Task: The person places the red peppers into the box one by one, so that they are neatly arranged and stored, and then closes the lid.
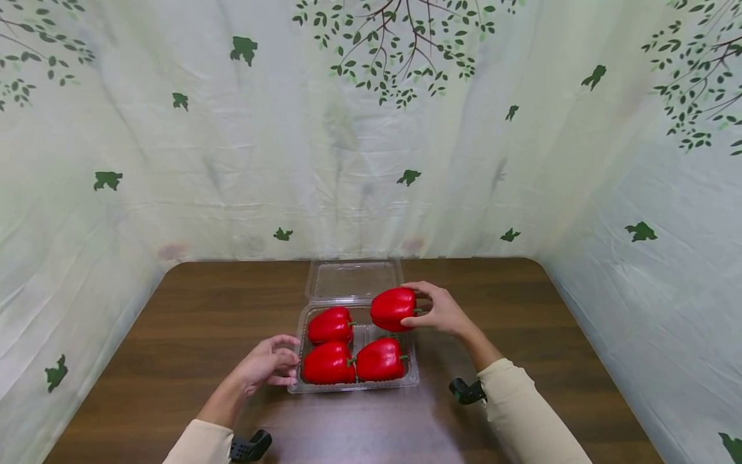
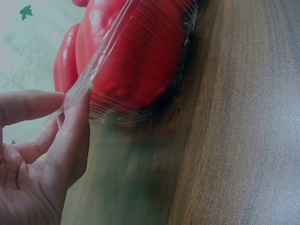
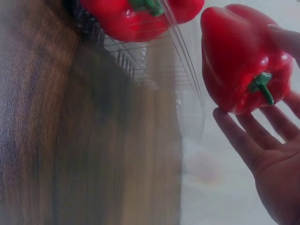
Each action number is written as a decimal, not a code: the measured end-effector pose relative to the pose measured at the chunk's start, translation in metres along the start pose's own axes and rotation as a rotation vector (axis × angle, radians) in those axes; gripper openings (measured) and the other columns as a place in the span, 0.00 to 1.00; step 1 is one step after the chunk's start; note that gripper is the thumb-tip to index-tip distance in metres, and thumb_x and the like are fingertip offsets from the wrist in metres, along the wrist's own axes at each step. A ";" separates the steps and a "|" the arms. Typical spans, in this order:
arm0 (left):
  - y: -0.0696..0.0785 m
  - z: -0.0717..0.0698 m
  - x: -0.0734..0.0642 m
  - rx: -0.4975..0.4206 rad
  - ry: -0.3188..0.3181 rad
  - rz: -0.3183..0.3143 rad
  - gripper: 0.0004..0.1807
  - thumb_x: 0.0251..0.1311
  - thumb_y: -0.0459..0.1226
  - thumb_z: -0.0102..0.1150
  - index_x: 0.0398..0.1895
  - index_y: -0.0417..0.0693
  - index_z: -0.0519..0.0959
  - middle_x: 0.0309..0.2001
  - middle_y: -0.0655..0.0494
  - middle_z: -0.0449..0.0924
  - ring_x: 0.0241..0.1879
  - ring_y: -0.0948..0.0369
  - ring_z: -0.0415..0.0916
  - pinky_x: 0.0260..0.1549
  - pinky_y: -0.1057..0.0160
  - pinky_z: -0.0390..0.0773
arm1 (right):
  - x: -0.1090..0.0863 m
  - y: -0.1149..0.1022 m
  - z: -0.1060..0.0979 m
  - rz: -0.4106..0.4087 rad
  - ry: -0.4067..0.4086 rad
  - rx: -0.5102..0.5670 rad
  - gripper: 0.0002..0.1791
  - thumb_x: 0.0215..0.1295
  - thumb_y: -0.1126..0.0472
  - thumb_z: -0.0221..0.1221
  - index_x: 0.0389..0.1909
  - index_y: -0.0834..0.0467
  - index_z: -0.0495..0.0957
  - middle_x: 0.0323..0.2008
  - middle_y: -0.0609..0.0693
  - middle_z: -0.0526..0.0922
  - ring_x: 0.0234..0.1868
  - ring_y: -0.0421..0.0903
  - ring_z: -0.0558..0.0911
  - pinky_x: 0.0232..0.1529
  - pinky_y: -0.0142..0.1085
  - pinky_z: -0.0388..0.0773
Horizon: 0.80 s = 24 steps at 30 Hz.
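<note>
My right hand (image 1: 440, 310) grips a red bell pepper (image 1: 391, 309) between thumb and fingers, over the back right compartment of a clear plastic clamshell container (image 1: 410, 380). In the right wrist view the held pepper (image 3: 243, 56) shows its green stem, and the container's rim is below it. Three more red peppers lie in the container: one at back left (image 1: 329, 325), one at front left (image 1: 327, 363), one at front right (image 1: 379, 359). Thumb and fingers of my left hand (image 1: 268, 364) pinch the container's left rim (image 2: 86, 77).
The container's clear lid (image 1: 353, 280) lies folded open toward the back edge of the brown wooden table (image 1: 232, 303). A pale curtain (image 1: 359, 161) printed with leaves and branches surrounds the table at the back and sides. Dark devices (image 1: 250, 446) are worn at both wrists.
</note>
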<state>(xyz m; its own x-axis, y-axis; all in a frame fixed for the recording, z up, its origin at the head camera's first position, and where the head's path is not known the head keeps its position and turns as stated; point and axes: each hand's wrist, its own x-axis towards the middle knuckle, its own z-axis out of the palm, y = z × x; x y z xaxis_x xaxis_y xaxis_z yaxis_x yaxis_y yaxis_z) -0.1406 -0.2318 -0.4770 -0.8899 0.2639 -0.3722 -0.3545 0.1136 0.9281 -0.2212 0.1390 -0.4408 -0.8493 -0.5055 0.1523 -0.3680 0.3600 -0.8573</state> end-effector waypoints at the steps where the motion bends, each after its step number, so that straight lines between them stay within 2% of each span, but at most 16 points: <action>1: 0.000 0.000 0.000 0.000 0.000 0.000 0.23 0.65 0.27 0.50 0.60 0.30 0.58 0.33 0.50 0.75 0.26 0.59 0.76 0.32 0.55 0.85 | 0.002 0.004 0.001 0.007 0.000 0.002 0.36 0.53 0.64 0.70 0.63 0.64 0.68 0.57 0.62 0.74 0.55 0.60 0.76 0.49 0.49 0.81; 6: 0.001 0.001 -0.001 0.007 0.006 -0.009 0.23 0.65 0.28 0.51 0.61 0.30 0.58 0.34 0.49 0.75 0.27 0.59 0.76 0.33 0.55 0.85 | 0.008 0.012 0.007 0.022 -0.013 0.017 0.37 0.52 0.61 0.70 0.63 0.62 0.68 0.56 0.61 0.75 0.54 0.60 0.77 0.49 0.47 0.81; 8: 0.001 0.001 -0.001 0.009 0.009 -0.010 0.23 0.65 0.28 0.51 0.61 0.30 0.58 0.34 0.49 0.75 0.27 0.59 0.76 0.33 0.55 0.85 | 0.007 0.002 0.007 0.029 -0.028 0.020 0.36 0.53 0.62 0.70 0.63 0.64 0.68 0.56 0.62 0.76 0.53 0.61 0.78 0.49 0.47 0.81; 10: 0.001 0.001 0.000 0.011 0.013 -0.008 0.23 0.65 0.27 0.51 0.60 0.30 0.59 0.34 0.50 0.75 0.27 0.59 0.76 0.33 0.55 0.85 | 0.008 0.002 0.009 0.024 -0.039 0.027 0.35 0.53 0.62 0.69 0.62 0.64 0.68 0.55 0.63 0.76 0.52 0.62 0.79 0.48 0.47 0.82; 17: 0.001 0.000 0.000 0.008 0.004 -0.002 0.23 0.65 0.27 0.51 0.60 0.30 0.58 0.33 0.50 0.75 0.26 0.59 0.76 0.33 0.55 0.85 | 0.015 0.012 0.015 -0.002 -0.069 -0.059 0.36 0.53 0.56 0.70 0.63 0.61 0.69 0.54 0.58 0.76 0.50 0.56 0.79 0.45 0.44 0.83; 24: 0.001 0.000 0.000 0.008 0.002 -0.007 0.23 0.65 0.28 0.51 0.60 0.30 0.58 0.33 0.50 0.75 0.27 0.59 0.76 0.33 0.55 0.85 | 0.020 0.011 0.020 -0.032 -0.091 -0.102 0.35 0.51 0.59 0.70 0.61 0.62 0.71 0.52 0.55 0.76 0.48 0.53 0.79 0.43 0.40 0.83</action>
<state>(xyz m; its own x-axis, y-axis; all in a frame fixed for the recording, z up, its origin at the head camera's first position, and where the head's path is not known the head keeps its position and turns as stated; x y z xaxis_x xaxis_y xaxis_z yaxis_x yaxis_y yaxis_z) -0.1406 -0.2315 -0.4756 -0.8879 0.2609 -0.3788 -0.3584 0.1236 0.9253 -0.2345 0.1177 -0.4574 -0.8002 -0.5855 0.1296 -0.4352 0.4182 -0.7973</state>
